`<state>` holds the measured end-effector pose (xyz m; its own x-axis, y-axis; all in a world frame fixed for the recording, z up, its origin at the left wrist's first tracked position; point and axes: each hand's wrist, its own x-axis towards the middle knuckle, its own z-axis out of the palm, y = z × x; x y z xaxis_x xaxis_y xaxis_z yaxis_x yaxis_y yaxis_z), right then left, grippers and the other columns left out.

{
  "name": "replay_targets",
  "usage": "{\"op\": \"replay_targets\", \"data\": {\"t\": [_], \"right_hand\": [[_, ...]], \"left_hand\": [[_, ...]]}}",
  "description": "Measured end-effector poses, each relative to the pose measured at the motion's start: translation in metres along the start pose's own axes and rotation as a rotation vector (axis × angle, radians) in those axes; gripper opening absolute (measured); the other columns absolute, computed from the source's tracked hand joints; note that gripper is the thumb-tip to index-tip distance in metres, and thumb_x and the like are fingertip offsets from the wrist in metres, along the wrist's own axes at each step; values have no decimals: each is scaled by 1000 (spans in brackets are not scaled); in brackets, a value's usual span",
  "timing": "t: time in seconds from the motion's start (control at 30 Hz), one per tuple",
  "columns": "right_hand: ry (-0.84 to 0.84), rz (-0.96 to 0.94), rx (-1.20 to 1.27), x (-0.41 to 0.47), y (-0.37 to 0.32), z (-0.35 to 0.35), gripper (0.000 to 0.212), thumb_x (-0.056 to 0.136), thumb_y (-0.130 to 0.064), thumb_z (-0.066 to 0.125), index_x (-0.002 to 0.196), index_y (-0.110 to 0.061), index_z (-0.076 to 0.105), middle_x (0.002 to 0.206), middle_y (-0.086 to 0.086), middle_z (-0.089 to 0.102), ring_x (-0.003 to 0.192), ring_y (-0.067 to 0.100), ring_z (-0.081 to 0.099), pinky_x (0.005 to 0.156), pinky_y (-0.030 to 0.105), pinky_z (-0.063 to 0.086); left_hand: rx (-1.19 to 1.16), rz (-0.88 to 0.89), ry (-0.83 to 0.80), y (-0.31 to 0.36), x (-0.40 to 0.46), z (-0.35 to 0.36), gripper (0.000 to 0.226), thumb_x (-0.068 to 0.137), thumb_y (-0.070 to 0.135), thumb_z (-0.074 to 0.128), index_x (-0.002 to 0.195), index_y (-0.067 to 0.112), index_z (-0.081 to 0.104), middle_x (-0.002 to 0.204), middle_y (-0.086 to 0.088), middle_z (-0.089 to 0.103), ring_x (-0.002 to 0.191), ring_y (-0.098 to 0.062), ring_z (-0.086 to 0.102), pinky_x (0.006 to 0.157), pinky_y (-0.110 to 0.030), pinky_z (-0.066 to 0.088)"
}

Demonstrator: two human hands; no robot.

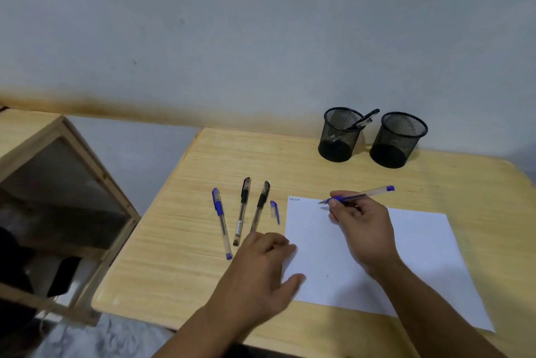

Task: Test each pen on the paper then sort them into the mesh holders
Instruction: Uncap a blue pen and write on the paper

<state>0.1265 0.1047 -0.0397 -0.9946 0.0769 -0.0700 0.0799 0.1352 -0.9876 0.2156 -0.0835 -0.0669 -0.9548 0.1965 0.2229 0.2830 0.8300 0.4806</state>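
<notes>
Paper (377, 259): white sheet lying flat on the wooden table (179, 230), with a short line of small blue writing at its far left corner.
Right hand (361, 230): fingers curled round an uncapped blue pen (358, 194), pinching it near the grip; the tip points left and meets the paper near its far edge, while the blue end rises to the right.
Left hand (261, 273): fingers relaxed and spread, resting flat on the table at the paper's left edge, thumb on the sheet; it holds nothing.
Blue cap (274, 211): lies loose on the table just left of the paper.
Waiting pens: a capped blue pen (222, 223) and two capped black pens (241, 209) (260, 205) lie side by side left of the cap; the left hand hides the near end of the rightmost one.
Left mesh holder (339, 134): black, upright at the far side of the table, holding one black pen (365, 119) that leans right over its rim.
Right mesh holder (398, 140): black, upright, just beside the first; its contents cannot be made out.
Cabinet (58, 201): wooden frame with a dark panel, left of the table.
</notes>
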Motion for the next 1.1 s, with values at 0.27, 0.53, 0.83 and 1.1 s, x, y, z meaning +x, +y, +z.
{"op": "replay_targets", "data": {"t": [0.27, 0.53, 0.83, 1.1], "right_hand": [[11, -47, -150, 19, 4, 19, 13, 87, -13, 73, 98, -19, 73, 94, -2, 74, 90, 12, 70, 83, 30, 59], [42, -112, -238, 34, 9, 37, 12, 88, -24, 72, 90, -23, 60, 84, -1, 72, 82, 16, 72, 83, 43, 61], [85, -135, -359, 34, 15, 40, 18, 90, -29, 69, 95, -13, 63, 83, 1, 73, 78, 16, 72, 77, 37, 61], [81, -167, -395, 36, 20, 40, 20, 89, -30, 70, 94, -11, 64, 80, 0, 73, 75, 14, 72, 74, 35, 61]], "left_hand": [[111, -19, -32, 2, 1, 2, 54, 86, 58, 54, 127, 24, 62, 124, 8, 56, 118, -10, 42, 90, -20, 35], [93, -43, -38, 2, 0, 3, 55, 85, 58, 54, 126, 23, 63, 123, 8, 57, 118, -9, 41, 90, -27, 46], [113, -61, -47, 1, 2, 5, 56, 83, 58, 56, 127, 25, 63, 123, 11, 56, 118, -6, 40, 87, -18, 37], [112, -66, -46, 2, 2, 5, 56, 83, 58, 54, 128, 25, 62, 123, 10, 56, 118, -7, 40, 88, -22, 42]]}}
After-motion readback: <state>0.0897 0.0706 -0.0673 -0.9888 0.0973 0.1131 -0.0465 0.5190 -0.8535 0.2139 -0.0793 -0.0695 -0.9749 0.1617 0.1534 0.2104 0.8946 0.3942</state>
